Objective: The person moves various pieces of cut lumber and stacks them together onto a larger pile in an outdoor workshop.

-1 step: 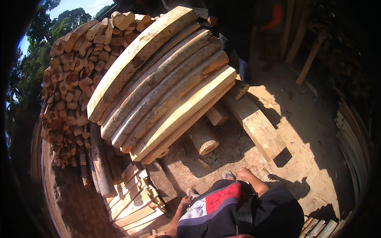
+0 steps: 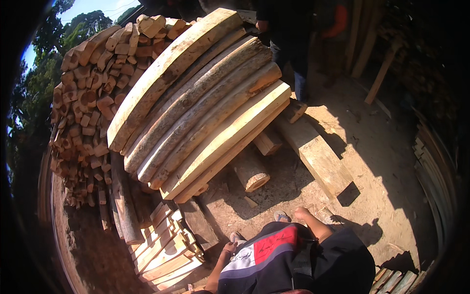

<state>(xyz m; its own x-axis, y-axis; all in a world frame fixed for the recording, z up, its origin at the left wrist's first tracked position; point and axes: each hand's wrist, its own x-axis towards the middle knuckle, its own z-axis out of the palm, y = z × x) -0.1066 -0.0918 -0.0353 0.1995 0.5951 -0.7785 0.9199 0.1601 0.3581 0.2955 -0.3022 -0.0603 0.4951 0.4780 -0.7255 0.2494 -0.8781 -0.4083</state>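
Note:
My left hand [image 2: 229,248] hangs low beside my dark shirt [image 2: 264,259] with its white and red panels. It is too small to tell how its fingers lie, and nothing shows in it. Out to the right, my right hand [image 2: 302,212] looks curled into a loose fist, with no object visible in it. Ahead of me lies a row of long logs [image 2: 210,88], several with bark, side by side on supports. The nearest is a squared pale beam [image 2: 230,139]. Neither hand touches the wood.
A tall stack of cut wood [image 2: 88,98] rises at the left. Pale boards [image 2: 169,252] lie at lower left. A thick squared timber [image 2: 320,161] and a short round log [image 2: 252,174] lie beneath the row. A person [image 2: 286,44] in dark clothes stands beyond.

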